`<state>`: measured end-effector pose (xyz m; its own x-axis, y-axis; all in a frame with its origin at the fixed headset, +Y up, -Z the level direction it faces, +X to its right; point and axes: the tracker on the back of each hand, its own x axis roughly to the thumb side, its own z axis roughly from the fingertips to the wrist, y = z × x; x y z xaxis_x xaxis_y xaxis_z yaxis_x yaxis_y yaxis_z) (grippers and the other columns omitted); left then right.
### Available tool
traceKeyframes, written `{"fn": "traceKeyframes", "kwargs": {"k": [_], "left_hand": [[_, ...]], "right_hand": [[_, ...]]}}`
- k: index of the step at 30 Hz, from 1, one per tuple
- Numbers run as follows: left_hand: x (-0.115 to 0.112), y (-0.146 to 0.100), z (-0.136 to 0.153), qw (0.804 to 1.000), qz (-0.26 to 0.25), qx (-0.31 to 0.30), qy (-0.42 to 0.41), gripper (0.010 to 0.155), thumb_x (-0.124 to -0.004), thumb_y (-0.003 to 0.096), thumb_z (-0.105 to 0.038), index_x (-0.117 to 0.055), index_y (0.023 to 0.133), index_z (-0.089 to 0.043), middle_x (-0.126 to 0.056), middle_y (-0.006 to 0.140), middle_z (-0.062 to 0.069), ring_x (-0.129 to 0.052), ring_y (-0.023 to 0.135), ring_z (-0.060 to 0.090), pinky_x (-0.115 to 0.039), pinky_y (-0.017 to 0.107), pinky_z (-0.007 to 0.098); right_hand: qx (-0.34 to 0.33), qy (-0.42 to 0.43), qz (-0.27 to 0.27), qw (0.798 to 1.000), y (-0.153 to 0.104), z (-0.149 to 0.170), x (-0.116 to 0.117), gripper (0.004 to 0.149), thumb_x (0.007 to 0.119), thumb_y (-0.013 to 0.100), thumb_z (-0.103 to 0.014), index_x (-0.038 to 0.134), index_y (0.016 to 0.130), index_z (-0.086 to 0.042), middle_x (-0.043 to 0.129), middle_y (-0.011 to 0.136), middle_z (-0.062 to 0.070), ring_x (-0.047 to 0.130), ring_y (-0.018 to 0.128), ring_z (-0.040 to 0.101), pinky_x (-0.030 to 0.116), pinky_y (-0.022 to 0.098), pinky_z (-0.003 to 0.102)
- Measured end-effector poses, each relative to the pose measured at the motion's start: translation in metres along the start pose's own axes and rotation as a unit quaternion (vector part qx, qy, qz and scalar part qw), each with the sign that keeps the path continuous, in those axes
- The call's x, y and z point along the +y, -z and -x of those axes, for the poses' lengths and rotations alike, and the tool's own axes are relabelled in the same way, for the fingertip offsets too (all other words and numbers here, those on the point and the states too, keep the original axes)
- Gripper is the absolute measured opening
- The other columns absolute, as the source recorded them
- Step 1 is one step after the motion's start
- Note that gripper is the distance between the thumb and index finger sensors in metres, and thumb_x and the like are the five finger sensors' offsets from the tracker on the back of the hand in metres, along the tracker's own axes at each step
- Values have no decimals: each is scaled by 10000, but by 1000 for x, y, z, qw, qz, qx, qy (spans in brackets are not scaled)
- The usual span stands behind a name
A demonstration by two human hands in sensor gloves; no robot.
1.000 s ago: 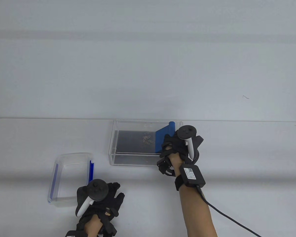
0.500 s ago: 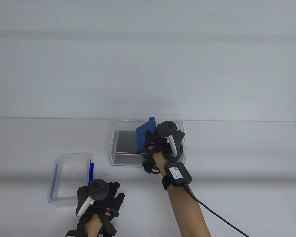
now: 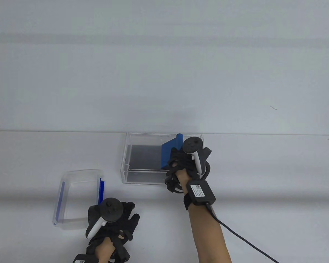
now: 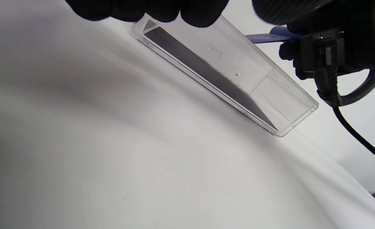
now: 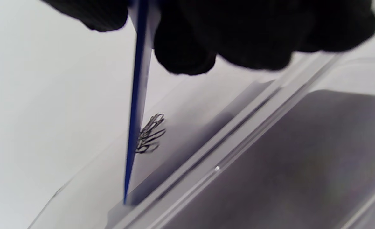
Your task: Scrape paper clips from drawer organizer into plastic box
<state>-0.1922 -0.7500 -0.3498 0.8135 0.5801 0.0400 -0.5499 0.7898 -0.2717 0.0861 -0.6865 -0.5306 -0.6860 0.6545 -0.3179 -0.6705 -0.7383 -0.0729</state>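
Observation:
The clear drawer organizer [image 3: 125, 164] stands at the middle of the table and also shows in the left wrist view [image 4: 238, 86]. My right hand [image 3: 181, 161] grips a blue scraper [image 3: 168, 153] and holds it upright inside the organizer, right of its middle. In the right wrist view the scraper blade [image 5: 138, 95] stands edge-down on the organizer floor [image 5: 187, 127], with several paper clips [image 5: 149, 133] bunched against it. In the table view the clips are hidden. The clear plastic box [image 3: 79, 172] with blue side strips sits at the left. My left hand [image 3: 123, 216] rests empty on the table beside it.
A black cable [image 3: 244, 238] runs from my right wrist to the bottom edge. The table's far edge [image 3: 164, 132] lies just behind the organizer. A white wall stands behind it.
My right hand swept the scraper left across the organizer, then drew it back a little to the right. The paper clips seen a second ago are now hidden in the table view. My left hand barely moved.

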Motion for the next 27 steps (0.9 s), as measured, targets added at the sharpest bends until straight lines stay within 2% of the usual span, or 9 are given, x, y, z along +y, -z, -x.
{"fn": "traceKeyframes", "kwargs": {"k": [5, 7, 12, 14, 19, 22, 27], "left_hand": [[0, 0, 0, 1000, -2, 2, -1, 681, -649, 465, -510, -490, 1014, -140, -427, 1034, 151, -494, 969, 465, -579, 680, 560], [0, 0, 0, 1000, -1, 3, -1, 681, -649, 465, -510, -490, 1014, -140, -428, 1033, 150, -494, 968, 466, -579, 679, 561], [0, 0, 0, 1000, 0, 2, 0, 680, -649, 465, -510, -493, 1014, -139, -428, 1034, 149, -495, 968, 466, -579, 679, 560], [0, 0, 0, 1000, -1, 1, 0, 680, -650, 465, -510, -494, 1013, -139, -427, 1034, 152, -495, 968, 466, -580, 679, 560], [1, 0, 1, 1000, -2, 3, -1, 680, -650, 464, -511, -497, 1013, -140, -430, 1034, 147, -497, 967, 466, -581, 678, 561], [1, 1, 2, 1000, 1, 7, -2, 679, -650, 465, -510, -498, 1013, -138, -428, 1033, 153, -497, 966, 469, -579, 679, 561], [1, 1, 2, 1000, 2, 8, 0, 680, -650, 464, -510, -499, 1012, -137, -429, 1034, 150, -496, 967, 467, -579, 679, 562]], "right_hand": [[4, 3, 12, 1000, -1, 7, -14, 730, 661, 457, -487, 334, 987, -107, 850, 627, 34, 907, 157, 119, 842, 265, 354], [-9, 7, 19, 1000, -3, 4, -21, 719, 658, 459, -490, 340, 993, -128, 841, 645, 29, 925, 206, 124, 843, 303, 358], [-59, -20, 51, 997, -13, -17, -40, 682, 636, 471, -474, 296, 1005, -222, 736, 801, 9, 908, 508, 169, 763, 529, 409], [-96, -47, 62, 992, -14, -26, -43, 662, 661, 475, -441, 290, 1004, -296, 663, 899, -24, 832, 689, 193, 678, 633, 437], [-147, -103, 70, 981, -11, -31, -32, 651, 762, 464, -327, 351, 956, -440, 590, 998, -113, 653, 929, 226, 547, 735, 473], [-167, -143, 62, 974, -6, -27, -19, 651, 791, 447, -283, 391, 935, -444, 587, 1008, -112, 639, 953, 236, 538, 739, 489], [-181, -196, 38, 963, -2, -19, -4, 654, 793, 424, -280, 403, 932, -412, 628, 967, -115, 670, 918, 233, 553, 725, 491]]}}
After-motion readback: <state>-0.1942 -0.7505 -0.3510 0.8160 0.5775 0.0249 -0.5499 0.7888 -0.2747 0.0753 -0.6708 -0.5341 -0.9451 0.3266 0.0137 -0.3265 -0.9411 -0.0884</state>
